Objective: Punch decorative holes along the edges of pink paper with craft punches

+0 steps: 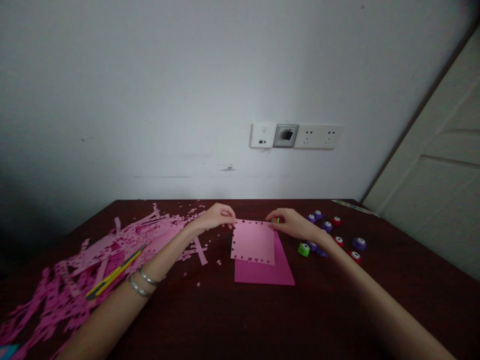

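Two bare hands hold a square light pink sheet point(254, 243) by its far corners, above a dark reddish-brown tabletop point(210, 320). Taking the sheet as the centre of a clock, the left hand point(216, 216) pinches its corner at 11 o'clock; the right hand point(290, 222) is closed at the corner at 1 o'clock, with a bit of something green point(278, 220) showing by its fingers, too small to name. Small cut-out shapes line the sheet's far, left and near edges. Beneath it, a magenta sheet or stack point(264, 274) shows towards 5 and 6 o'clock; whether the two touch is hard to tell. The light pink sheet looks like paper or thin card: very light, flat but easily bent, and likeliest to tear at the narrow margins outside the holes. A soft fingertip pinch on the plain paper between cut-outs, one at each far corner, should support it evenly; a hard squeeze or sideways pull could crease it. At 9 o'clock lies a tangled heap of punched pink strips point(165, 237), a yellow craft knife point(117, 272) resting on it towards 8; at 3 o'clock sit small purple, red and green punches point(359, 244).
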A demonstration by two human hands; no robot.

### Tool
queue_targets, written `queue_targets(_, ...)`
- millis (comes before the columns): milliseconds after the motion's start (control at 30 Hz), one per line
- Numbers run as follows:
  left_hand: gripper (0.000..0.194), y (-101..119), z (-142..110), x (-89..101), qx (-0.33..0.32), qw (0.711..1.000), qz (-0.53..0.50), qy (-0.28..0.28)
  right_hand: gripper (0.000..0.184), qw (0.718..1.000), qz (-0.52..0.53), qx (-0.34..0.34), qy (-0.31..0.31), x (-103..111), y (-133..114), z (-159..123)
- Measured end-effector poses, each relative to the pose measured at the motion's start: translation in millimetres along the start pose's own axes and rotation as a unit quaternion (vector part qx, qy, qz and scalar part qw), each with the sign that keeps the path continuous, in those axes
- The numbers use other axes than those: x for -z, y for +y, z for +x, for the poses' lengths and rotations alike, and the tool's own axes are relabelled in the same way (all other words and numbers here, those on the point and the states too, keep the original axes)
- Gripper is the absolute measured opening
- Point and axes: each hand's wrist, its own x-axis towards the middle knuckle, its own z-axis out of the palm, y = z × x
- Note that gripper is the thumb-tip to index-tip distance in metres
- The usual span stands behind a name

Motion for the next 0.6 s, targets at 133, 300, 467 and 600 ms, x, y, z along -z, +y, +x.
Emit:
queue_targets(133,0.019,8.3,-3.2,3.6,-0.024,0.999,-0.020,0.010,0.021,1.000,0.007,-0.009,0.024,4.9,-9.7,-1.9)
queue_targets(300,0.015,19.5,-8.3,-1.5,-0.086,0.990,0.006,0.108,0.018,0.987,-0.013,-0.068,0.145,10.7,-23.4,-4.2)
queue_targets(467,0.010,37.8,-18.6,-28.1,-0.220,0.924,0.168,0.263,0.031,0.979,0.167,-0.107,0.045,9.8,-36.0,-4.6)
queue_targets(600,0.012,45.4,-26.5,-51.8,-0.348,0.828,0.348,0.266,0.032,0.942,0.295,-0.144,0.068,7.8,-36.5,-3.6)
